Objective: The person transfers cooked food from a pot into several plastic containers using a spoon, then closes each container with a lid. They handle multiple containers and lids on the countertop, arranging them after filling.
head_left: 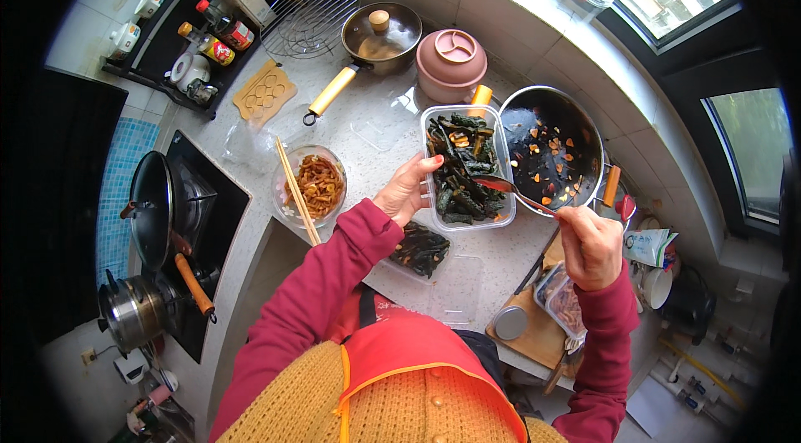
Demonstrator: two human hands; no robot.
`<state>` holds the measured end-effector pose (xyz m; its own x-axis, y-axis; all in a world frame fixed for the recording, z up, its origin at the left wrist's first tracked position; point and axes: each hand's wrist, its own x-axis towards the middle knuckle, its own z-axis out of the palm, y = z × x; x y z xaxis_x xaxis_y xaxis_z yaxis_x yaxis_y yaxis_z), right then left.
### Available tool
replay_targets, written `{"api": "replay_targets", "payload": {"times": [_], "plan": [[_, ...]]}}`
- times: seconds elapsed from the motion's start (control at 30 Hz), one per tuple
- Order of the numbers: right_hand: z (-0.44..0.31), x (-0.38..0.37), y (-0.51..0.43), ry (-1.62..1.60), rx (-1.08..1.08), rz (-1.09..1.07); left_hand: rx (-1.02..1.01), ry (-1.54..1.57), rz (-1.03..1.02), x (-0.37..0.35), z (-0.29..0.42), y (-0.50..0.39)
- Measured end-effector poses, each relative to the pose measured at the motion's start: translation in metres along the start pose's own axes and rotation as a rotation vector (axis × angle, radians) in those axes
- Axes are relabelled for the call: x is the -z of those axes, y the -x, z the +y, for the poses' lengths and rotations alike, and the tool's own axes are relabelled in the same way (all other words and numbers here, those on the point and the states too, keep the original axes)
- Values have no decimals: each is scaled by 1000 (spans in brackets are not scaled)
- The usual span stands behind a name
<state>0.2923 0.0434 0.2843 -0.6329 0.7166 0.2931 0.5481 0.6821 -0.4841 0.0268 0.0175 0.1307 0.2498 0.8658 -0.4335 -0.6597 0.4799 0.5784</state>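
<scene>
In my left hand (pixel 410 186) is a clear plastic container (pixel 479 227) filled with dark green pickled vegetable pieces (pixel 466 196) and some garlic. My right hand (pixel 588 243) grips a spoon (pixel 494 183) by its handle, its dark red bowl resting over the vegetables. Just right of the container, a dark-lined pot (pixel 538 130) holds dark liquid and scattered garlic slices. Below my left hand, another container of dark vegetables (pixel 422 249) stands on the counter. A glass bowl of brown shredded food (pixel 318 186) is farther left, with wooden chopsticks (pixel 297 193) across it.
A lidded frying pan (pixel 382 36) and a pink lidded pot (pixel 450 67) stand at the back. Clear lids (pixel 460 286) lie near the front edge. At right are a wooden cutting board (pixel 532 333), a metal jar lid (pixel 510 322) and another filled container (pixel 560 299). The stove (pixel 206 205) is left.
</scene>
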Motion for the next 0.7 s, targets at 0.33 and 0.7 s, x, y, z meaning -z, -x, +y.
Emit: {"api": "replay_targets", "payload": {"times": [0.33,0.7], "plan": [[-14,-14,-2,117,37,51,-2,-81,78,-12,6,12],[-34,-37,-2,151,-6,-71,-11,-113,144,-23,3,15]]}}
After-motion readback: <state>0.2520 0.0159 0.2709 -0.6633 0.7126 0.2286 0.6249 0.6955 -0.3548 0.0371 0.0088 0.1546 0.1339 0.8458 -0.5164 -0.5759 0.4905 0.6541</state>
